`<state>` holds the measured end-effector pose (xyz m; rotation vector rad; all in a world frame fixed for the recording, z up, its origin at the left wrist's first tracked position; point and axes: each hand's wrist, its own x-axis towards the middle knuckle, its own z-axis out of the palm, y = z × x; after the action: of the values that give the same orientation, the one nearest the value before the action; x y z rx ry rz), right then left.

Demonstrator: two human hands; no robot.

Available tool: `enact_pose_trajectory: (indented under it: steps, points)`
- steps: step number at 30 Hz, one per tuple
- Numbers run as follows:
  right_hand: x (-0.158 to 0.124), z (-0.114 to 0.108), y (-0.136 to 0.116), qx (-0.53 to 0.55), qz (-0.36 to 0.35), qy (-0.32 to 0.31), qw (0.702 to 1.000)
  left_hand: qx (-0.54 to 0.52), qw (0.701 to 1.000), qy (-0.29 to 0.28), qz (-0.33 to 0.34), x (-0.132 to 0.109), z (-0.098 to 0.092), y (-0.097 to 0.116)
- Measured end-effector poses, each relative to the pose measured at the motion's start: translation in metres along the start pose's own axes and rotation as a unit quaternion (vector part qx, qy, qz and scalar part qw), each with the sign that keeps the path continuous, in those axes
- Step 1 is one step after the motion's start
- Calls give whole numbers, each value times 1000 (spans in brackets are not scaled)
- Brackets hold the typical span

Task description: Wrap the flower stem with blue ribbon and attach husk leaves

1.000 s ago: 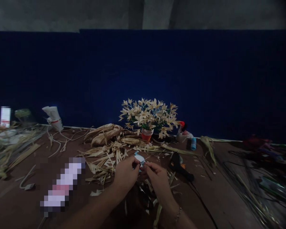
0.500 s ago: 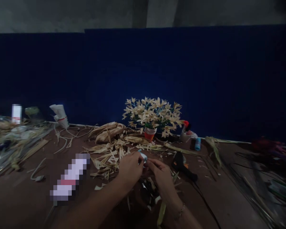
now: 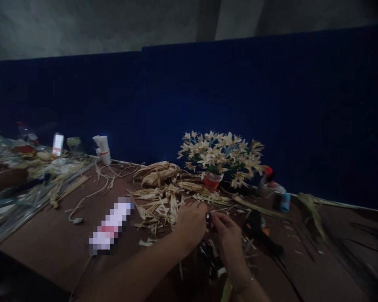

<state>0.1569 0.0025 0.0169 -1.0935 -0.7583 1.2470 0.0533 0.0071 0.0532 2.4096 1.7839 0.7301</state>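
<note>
My left hand [image 3: 191, 223] and my right hand [image 3: 229, 235] meet over the middle of the table, fingers pinched close together. Between the fingertips is a small dark and white thing [image 3: 208, 217] too little to make out. Behind them are dry corn husks [image 3: 159, 174] and torn husk strips [image 3: 157, 209]. A red pot [image 3: 212, 181] beyond bears a bunch of pale husk flowers [image 3: 220, 153]. Right of my right hand lies a black glue gun [image 3: 260, 230] with a cord. Below the hands is a dark shiny thing [image 3: 208, 258], partly hidden.
A pixelated pale oblong thing [image 3: 111, 226] with a cord lies to the left. Another person's hand [image 3: 11, 180] is among clutter at the far left. A white roll [image 3: 102, 150] stands at the back. A blue cylinder [image 3: 285, 202] lies at the right, before the blue partition [image 3: 113, 96].
The view has swung left and tilted, so the table contents appear farther right. Another person's hand has come into view. The light blue-white piece at my fingertips no longer shows clearly.
</note>
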Motion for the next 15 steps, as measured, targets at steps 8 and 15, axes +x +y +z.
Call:
enact_pose_trajectory:
  steps: [8,15]
  points:
    - [7,-3,2,-47,-34,-11,998,-126,989,-69,16,10,-3,-12]
    - [11,-7,3,-94,-59,-29,993,-84,990,-112,2,18,-9,-7]
